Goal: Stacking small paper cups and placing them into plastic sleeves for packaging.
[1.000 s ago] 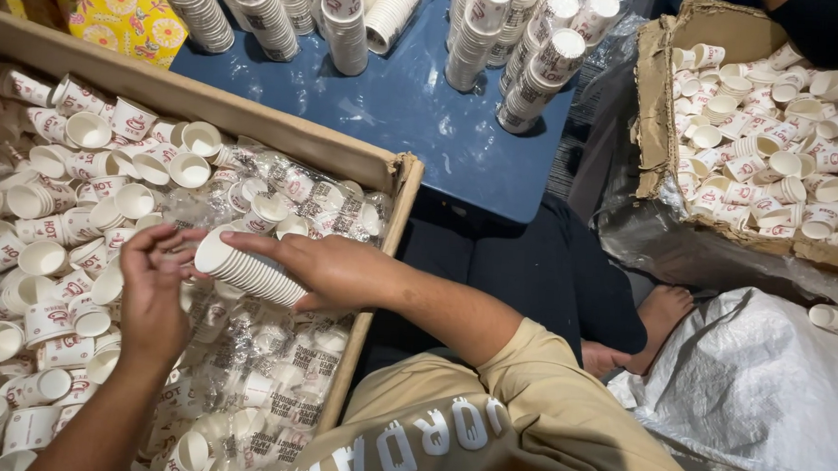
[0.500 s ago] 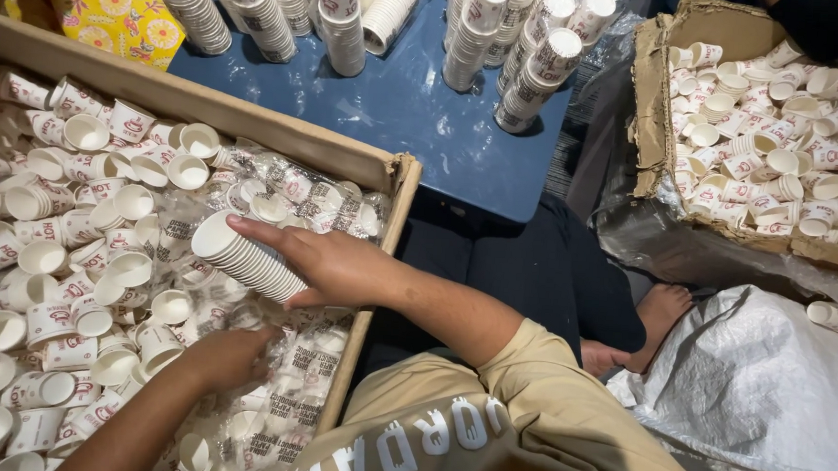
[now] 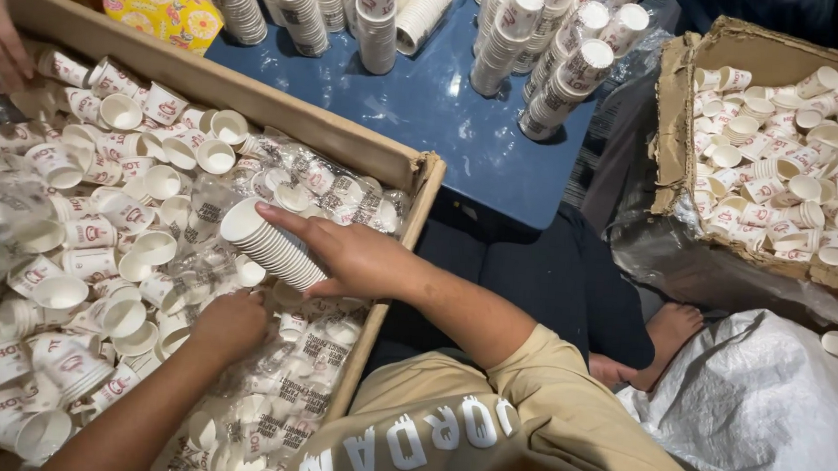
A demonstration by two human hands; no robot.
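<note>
My right hand (image 3: 356, 258) grips a nested stack of small white paper cups (image 3: 270, 247), held tilted above the long cardboard box (image 3: 254, 98) at left. My left hand (image 3: 228, 323) is down among the loose cups (image 3: 114, 210), fingers curled; whether it holds one I cannot tell.

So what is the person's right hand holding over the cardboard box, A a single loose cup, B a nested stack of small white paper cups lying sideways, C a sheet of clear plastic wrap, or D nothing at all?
B: the right hand has its grip closed around a nested stack of small white paper cups, tilted on its side above the long cardboard box of loose cups.
</note>
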